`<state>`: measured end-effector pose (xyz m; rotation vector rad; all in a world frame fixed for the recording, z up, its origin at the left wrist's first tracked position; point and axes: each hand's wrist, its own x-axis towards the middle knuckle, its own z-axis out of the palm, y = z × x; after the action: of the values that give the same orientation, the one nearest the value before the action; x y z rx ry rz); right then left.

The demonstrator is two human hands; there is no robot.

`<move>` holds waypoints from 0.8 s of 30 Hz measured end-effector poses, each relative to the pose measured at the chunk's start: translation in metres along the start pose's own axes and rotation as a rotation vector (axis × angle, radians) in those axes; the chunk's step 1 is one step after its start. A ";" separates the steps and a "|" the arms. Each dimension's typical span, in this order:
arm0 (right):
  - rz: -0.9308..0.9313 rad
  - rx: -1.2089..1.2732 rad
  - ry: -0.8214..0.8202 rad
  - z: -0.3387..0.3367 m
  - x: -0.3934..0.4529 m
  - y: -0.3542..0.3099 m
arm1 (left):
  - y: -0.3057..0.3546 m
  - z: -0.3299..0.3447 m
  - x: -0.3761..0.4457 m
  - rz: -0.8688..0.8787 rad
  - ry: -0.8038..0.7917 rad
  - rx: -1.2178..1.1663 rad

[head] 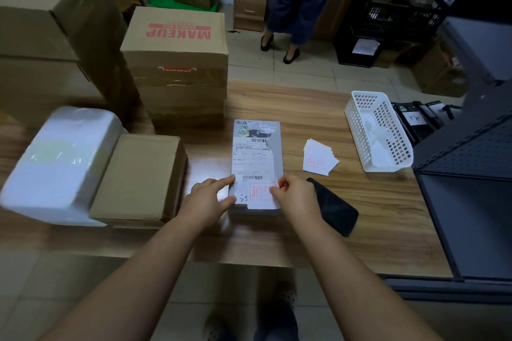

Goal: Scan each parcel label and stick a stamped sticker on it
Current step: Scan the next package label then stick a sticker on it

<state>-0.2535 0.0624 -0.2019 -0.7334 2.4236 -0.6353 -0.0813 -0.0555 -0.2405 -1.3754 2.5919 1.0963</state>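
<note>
Right hand (pixel 295 196) pinches the right edge of a white sticker (pixel 263 193) with a red stamp, thumb and fingertips curled onto it, sticker lying on the near end of a grey parcel (pixel 256 169). Left hand (pixel 209 196) rests at the parcel's left near corner, index finger stretched along the label edge, thumb touching the parcel side; fingers fairly straight, gripping nothing. Parcel lies flat on the wooden surface (pixel 304 116), long axis away from the person, printed label (pixel 253 160) with barcodes on top, sticker just below the lower barcode.

Just right of the parcel, a black phone (pixel 333 206) lies flat on the surface, partly under the right wrist. Beyond it, a small loose pile of stamped stickers (pixel 318 159), red stamp up, apart from the parcel. White plastic basket (pixel 379 133) stands further right, near a dark metal shelf (pixel 468 174).

Left of the parcel, a small brown box (pixel 141 177) sits beside a white wrapped parcel (pixel 55 163), which is blurred. Behind them a carton printed MAKEUP (pixel 177 63) and bigger cartons (pixel 50 36) are stacked.

Another person's legs (pixel 299 5) stand on the tiled floor beyond the surface, near black crates (pixel 393 16).
</note>
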 end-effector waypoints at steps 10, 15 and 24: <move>-0.427 -0.303 -0.003 0.008 -0.009 0.014 | 0.005 0.000 0.000 0.005 0.009 0.109; -0.579 -0.617 -0.018 0.043 -0.021 0.024 | 0.008 -0.002 -0.004 -0.005 0.027 0.185; -0.575 -0.413 -0.074 0.020 -0.016 0.043 | 0.010 -0.004 -0.006 -0.014 0.011 0.218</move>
<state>-0.2455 0.0989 -0.2356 -1.6241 2.2931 -0.2951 -0.0838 -0.0497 -0.2294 -1.3505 2.6113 0.7776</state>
